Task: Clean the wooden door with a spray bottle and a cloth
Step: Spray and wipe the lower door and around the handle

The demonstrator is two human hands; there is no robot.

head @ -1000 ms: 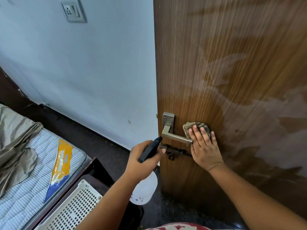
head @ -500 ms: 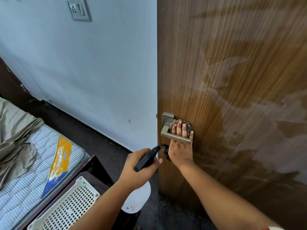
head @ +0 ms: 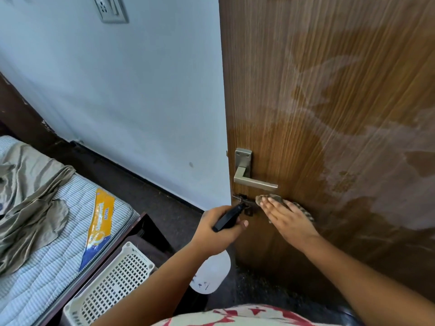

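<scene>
A: What has moved since half a second ago?

B: The right hand [head: 288, 220] has dropped from behind the door handle [head: 253, 181] to just below it, taking the cloth [head: 273, 200] along. The left hand [head: 217, 234] has barely shifted.

A: How do the fingers lie?

B: The right hand's fingers are straight, pressing the cloth flat against the door [head: 329, 102]. The left hand's are curled round the neck of the spray bottle [head: 211, 271], whose black head points at the latch [head: 246, 205] and whose white body hangs below the fist.

A: And the door itself?

B: Brown wood grain, with dark wet patches and paler streaked ones across the right side. The cloth is mottled brown, bunched, sitting near the door's left edge just right of the latch.

A: Room to move?

B: The door's left edge meets the pale wall [head: 129, 102]. To the near left a bed [head: 42, 231] and a white basket [head: 113, 283] stand close to the left arm; dark floor [head: 164, 198] lies between them and the door.
</scene>
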